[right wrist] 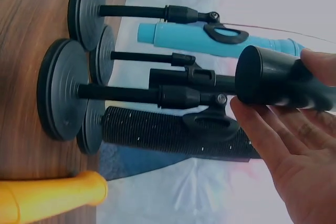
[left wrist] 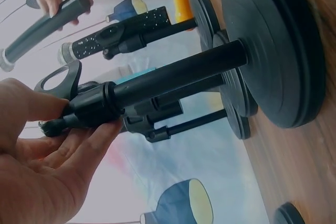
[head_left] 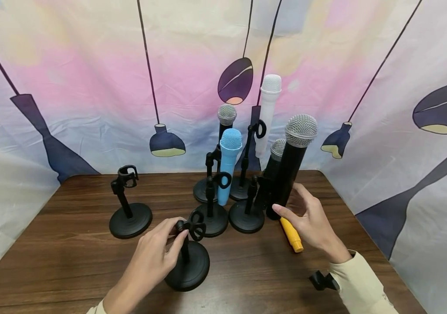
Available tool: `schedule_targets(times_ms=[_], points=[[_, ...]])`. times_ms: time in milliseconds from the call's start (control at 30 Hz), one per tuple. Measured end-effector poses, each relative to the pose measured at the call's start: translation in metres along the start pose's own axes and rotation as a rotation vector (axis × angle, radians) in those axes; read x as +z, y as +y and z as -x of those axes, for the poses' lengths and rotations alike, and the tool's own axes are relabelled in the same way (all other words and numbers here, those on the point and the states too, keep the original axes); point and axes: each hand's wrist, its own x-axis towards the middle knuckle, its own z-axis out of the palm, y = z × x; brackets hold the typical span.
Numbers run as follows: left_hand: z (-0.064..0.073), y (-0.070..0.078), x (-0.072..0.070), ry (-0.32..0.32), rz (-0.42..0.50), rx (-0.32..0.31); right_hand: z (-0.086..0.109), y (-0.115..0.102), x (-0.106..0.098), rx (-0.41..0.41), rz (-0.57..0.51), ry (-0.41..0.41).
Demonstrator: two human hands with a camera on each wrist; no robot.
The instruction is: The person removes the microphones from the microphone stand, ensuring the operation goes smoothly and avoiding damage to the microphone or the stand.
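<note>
Left hand [head_left: 152, 250] pinches vacant microphone stand [head_left: 192, 272] | right hand [head_left: 313, 220] grips unmounted black microphone [head_left: 291, 168] | beyond: four mounted microphones [head_left: 228, 159]

Studio-like spot with printed backdrop [head_left: 102, 65]

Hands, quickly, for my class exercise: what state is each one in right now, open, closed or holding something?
Left hand: closed, holding the nearest black stand near its top.
Right hand: closed, holding the large black microphone near its lower end.
</note>
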Motion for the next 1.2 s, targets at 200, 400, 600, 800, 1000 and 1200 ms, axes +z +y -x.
schedule_targets(times_ms=[200, 400, 600, 800, 1000, 1200], points=[[0.004, -0.005, -0.011, 0.009, -0.042, -0.027, 0.005, 0.007, -0.009, 0.021, 0.061, 0.032], [0.009, -0.013, -0.022, 0.023, -0.066, -0.034, 0.011, 0.014, -0.015, 0.034, 0.099, 0.065], [0.014, -0.023, -0.03, 0.058, -0.107, -0.02, 0.015, 0.021, -0.022, 0.067, 0.121, 0.083], [0.018, -0.031, -0.037, 0.096, -0.109, -0.005, 0.018, 0.032, -0.026, 0.108, 0.13, 0.086], [0.02, -0.039, -0.043, 0.138, -0.138, 0.002, 0.022, 0.043, -0.03, 0.189, 0.17, 0.085], [0.023, -0.046, -0.05, 0.154, -0.178, -0.023, 0.025, 0.056, -0.034, 0.256, 0.195, 0.074]])
